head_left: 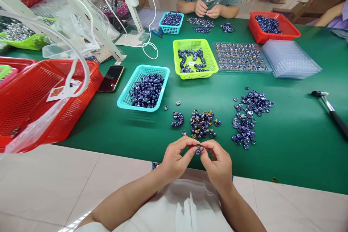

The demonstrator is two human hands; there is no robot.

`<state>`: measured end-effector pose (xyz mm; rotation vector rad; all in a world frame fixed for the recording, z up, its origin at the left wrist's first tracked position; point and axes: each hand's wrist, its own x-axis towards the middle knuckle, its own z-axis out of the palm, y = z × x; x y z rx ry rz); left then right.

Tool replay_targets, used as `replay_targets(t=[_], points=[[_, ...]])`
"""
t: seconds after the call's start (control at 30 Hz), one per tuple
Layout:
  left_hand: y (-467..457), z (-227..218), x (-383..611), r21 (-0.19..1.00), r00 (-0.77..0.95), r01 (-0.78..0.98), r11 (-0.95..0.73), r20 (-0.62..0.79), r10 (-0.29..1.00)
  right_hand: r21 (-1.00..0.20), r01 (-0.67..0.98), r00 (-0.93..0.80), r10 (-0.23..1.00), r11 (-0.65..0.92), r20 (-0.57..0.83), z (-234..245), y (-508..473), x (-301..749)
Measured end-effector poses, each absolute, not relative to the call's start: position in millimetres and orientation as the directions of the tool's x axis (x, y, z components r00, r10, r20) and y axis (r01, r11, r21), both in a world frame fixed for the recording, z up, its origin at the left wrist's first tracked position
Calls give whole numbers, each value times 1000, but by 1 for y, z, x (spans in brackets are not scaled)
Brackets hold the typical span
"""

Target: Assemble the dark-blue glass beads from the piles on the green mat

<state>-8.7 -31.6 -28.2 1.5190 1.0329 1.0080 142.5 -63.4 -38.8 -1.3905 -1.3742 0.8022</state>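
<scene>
My left hand (175, 157) and my right hand (217, 161) meet at the table's front edge. Between their fingertips they pinch a small shiny dark-blue ring-like piece (198, 150) with a round knob. Its exact kind is too small to make out. Just beyond my fingers lies a pile of similar blue pieces (202, 123) showing orange and gold parts. A curved row of dark-blue pieces (177, 119) rests left of that pile. To the right spread loose round blue caps (244, 128), with more caps (257, 101) behind them.
A blue basket (123, 98) and a green basket (177, 58) hold dark parts. Beyond are a filled clear tray (241, 68), stacked clear trays (290, 58) and a red basket (288, 32). A hammer (331, 110), phone (111, 78) and white cable (152, 49) lie around. A co-worker (212, 0) sits opposite.
</scene>
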Motion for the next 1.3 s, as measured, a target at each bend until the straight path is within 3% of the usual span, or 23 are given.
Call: replay_targets(t=[0.3, 0.47, 0.57, 0.67, 0.77, 0.87, 0.97, 1.07, 1.17, 1.3], points=[[-30, -36, -9, 972, 269, 159, -174, 127, 955, -962, 269, 79, 995, 36, 60, -36, -53, 145], [-27, -40, -8, 982, 323, 141, -122, 71, 944, -892, 418, -68, 985, 172, 158, -34, -53, 171], [-25, -42, -8, 993, 304, 114, -34, -2, 953, -733, 647, -33, 968, 212, 250, -39, -51, 207], [-22, -42, -8, 993, 242, 42, 111, -118, 963, -438, 887, 6, 945, 146, 328, -47, -49, 248], [-20, -40, -6, 979, 236, -25, 204, -192, 952, -219, 962, -92, 945, 166, 313, -54, -45, 275], [-19, -36, -5, 968, 238, -62, 243, -222, 945, -141, 964, -178, 943, 224, 282, -56, -39, 284], [-18, -34, -5, 956, 226, -79, 283, -259, 939, -154, 959, -197, 949, 239, 245, -54, -35, 285], [-15, -35, -6, 939, 222, -126, 321, -289, 931, -245, 943, -170, 958, 227, 232, -46, -34, 276], [-13, -37, -6, 890, 235, -247, 384, -330, 914, -468, 856, -125, 966, 221, 227, -36, -40, 253], [-13, -33, 1, 775, 283, -408, 484, -396, 873, -805, 570, 13, 978, 165, 210, -35, -51, 206]])
